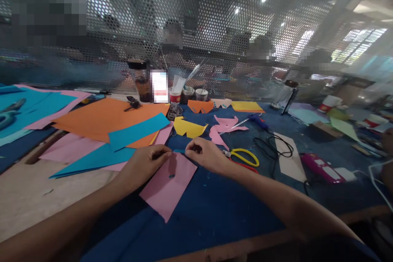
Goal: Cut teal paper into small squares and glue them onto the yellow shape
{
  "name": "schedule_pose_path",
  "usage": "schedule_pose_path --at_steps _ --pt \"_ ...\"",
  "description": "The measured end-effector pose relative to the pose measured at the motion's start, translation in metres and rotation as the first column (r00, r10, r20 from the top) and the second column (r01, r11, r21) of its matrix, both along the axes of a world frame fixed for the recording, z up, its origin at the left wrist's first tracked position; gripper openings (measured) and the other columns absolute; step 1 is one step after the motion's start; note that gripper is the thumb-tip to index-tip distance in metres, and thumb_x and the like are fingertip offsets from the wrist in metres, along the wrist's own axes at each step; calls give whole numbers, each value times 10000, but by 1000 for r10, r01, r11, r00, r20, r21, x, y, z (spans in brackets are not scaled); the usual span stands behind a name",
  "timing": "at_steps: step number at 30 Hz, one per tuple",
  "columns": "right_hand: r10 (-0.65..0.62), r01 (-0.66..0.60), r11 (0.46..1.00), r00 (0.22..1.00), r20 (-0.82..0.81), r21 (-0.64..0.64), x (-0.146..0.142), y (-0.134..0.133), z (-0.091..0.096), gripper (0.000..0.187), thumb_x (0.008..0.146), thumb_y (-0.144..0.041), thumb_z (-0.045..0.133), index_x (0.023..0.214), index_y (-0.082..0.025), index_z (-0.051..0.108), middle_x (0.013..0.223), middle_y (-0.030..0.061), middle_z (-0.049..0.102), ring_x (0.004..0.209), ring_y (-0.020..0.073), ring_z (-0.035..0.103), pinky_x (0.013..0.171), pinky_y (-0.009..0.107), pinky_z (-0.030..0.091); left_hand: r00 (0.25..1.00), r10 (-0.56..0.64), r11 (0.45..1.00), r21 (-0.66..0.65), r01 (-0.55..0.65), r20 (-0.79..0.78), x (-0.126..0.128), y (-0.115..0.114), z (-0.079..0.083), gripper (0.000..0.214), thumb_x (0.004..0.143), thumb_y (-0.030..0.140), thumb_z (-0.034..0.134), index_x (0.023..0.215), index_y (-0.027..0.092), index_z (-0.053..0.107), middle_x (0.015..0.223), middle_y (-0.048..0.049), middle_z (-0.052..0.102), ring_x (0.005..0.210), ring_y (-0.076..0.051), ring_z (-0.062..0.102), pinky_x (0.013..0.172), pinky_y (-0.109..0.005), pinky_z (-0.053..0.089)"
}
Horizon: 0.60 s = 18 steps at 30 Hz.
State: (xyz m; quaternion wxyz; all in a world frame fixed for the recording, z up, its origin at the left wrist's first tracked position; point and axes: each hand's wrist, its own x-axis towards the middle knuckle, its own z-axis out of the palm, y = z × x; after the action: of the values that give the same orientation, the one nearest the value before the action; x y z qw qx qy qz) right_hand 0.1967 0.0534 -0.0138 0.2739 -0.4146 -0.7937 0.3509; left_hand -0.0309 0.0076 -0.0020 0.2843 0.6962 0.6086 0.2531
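Between my two hands stretches a thin strip of blue paper point(179, 151), above the far corner of a pink paper sheet point(167, 196). My left hand point(152, 161) pinches one end of it, fingers closed. The other end is in the closed fingertips of my right hand point(206, 154). A small blue scrap point(172, 176) lies on the pink sheet. Just right of my right hand are scissors point(245, 156) with yellow and red handles, partly hidden by my forearm. Beyond the hands lie a cut yellow paper shape point(190, 127) and a pink paper pinwheel shape point(225, 127).
Orange sheets point(92, 118) and blue sheets point(92, 161) spread to the left. A blue glue gun point(258, 121) with a black cord lies at right, near a magenta device point(322, 168). A dark-lidded jar point(139, 82) and paper cups point(175, 97) stand by the perforated metal screen point(208, 28).
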Motion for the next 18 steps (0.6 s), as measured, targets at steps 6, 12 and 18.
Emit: schedule_pose_path --at_steps 6,12,18 --pt "3 -3 1000 1000 0 -4 1 0 0 75 910 -235 657 888 -187 711 861 0 723 760 135 626 676 249 434 1000 10 1000 8 -10 -14 -1 -1 -3 367 916 522 543 884 221 752 785 -26 765 712 -234 672 602 -301 413" --pt "-37 37 999 999 17 10 2 1 -2 84 908 -214 648 857 -186 709 828 -2 721 737 138 621 648 247 417 979 34 988 154 -3 -203 -13 4 -1 399 979 536 481 916 227 724 849 -33 769 707 -228 669 652 -328 446" --pt "-80 79 996 996 39 44 3 5 -6 98 918 -220 650 845 -192 710 831 7 734 730 144 632 652 252 415 799 279 907 419 -38 -533 -54 33 -4 475 1009 448 433 1294 133 645 1392 -191 652 1284 -393 558 1031 -489 416"
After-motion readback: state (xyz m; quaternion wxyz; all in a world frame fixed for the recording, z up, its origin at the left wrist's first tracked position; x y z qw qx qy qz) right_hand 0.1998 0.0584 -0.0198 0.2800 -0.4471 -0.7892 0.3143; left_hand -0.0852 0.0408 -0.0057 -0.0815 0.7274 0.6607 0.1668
